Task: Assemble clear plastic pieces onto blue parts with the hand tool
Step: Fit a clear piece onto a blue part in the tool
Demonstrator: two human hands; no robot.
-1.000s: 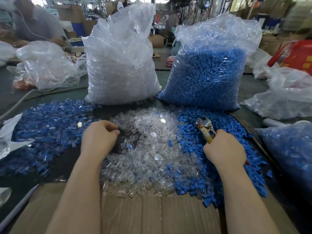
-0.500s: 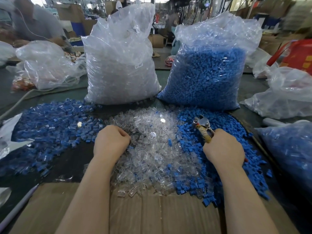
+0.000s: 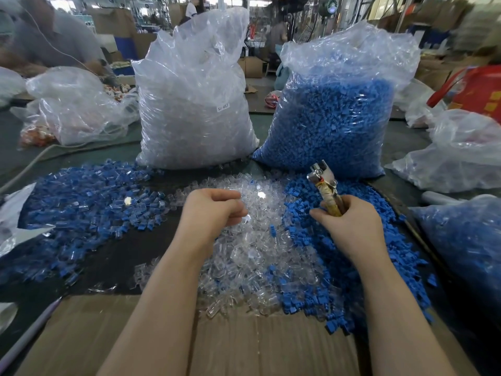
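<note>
At centre bench: loose clear plastic pieces point(image 3: 252, 240); left hand point(image 3: 214, 213), moved in from the assembled pile point(image 3: 81, 207), now pinches one clear piece. Right: blue parts point(image 3: 352, 253); right hand point(image 3: 349, 226) grips raised hand tool point(image 3: 324, 185). Fitting appears imminent.

left hand point(image 3: 210, 213): moved right from the edge of the assembled blue pile onto the clear pieces point(image 3: 257, 256), now lifted, fingers curled round a clear piece
right hand point(image 3: 349, 226): raised off the blue parts point(image 3: 379, 253)
hand tool point(image 3: 324, 185): tipped more upright
</note>
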